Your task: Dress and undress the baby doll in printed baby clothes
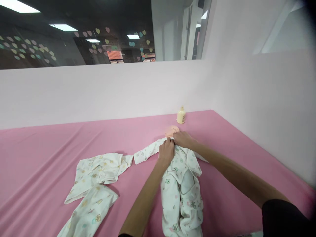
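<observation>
Pink cloth (49, 148) covers the whole bed below a pale wall. On the left lies a loose baby top (98, 169) with baby pants (91, 210) just below it. Next, the left hand (166, 152) pinches the sleepsuit (181, 184) at the doll's (171, 130) neck. The right hand (182, 138) pinches it there too. Behind the doll's head stands a small yellow bottle (181, 115).

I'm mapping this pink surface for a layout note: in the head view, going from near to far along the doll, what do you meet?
Doll's clothed legs → left hand on the doll's chest → right hand at the collar → doll's head → cream bottle by the wall.
</observation>
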A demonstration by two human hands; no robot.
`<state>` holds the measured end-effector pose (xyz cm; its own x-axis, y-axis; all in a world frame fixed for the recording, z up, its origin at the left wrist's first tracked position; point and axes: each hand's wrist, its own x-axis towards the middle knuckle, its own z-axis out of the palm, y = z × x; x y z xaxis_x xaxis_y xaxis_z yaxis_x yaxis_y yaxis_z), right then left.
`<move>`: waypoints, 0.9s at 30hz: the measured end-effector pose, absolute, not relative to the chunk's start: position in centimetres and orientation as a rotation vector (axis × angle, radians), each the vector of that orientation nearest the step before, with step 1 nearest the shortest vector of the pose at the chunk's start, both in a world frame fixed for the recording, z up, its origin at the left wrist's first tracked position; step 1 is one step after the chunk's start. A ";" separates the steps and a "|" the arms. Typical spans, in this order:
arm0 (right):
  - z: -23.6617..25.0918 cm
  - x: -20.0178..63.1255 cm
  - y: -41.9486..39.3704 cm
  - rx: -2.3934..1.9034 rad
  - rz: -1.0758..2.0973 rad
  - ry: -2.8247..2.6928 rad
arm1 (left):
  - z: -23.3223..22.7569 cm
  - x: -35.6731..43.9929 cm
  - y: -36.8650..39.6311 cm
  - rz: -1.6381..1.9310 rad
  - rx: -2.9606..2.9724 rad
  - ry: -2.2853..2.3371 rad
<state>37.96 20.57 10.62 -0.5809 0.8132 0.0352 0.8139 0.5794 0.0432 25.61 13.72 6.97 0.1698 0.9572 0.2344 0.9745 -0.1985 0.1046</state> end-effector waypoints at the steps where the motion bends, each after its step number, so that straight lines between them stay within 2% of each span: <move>1: 10.5 38.2 20.8 -1.444 0.002 -2.732 | 6.9 25.5 13.8 -0.427 -2.348 -1.946; 9: 9.2 40.8 22.0 -1.316 0.735 -2.485 | 6.4 24.8 14.8 -0.697 -2.353 -1.966; 14: 8.8 41.3 22.3 -1.249 0.982 -2.382 | 6.1 24.4 15.5 -0.927 -2.434 -1.963; 18: 8.4 41.2 22.8 -1.307 0.967 -2.328 | 6.2 24.1 15.7 -1.078 -2.506 -1.970; 24: 7.8 42.8 22.6 -1.583 0.628 -2.166 | 7.0 21.6 16.4 -1.483 -2.513 -1.993; 27: 7.9 45.8 22.8 -1.741 0.475 -2.067 | 7.4 18.7 17.0 -1.403 -2.294 -2.169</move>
<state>45.78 22.85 7.93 -0.1482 0.9856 0.0808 0.8514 0.1688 -0.4966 18.71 17.03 7.40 -0.0908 0.9386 0.3328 0.6885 -0.1823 0.7019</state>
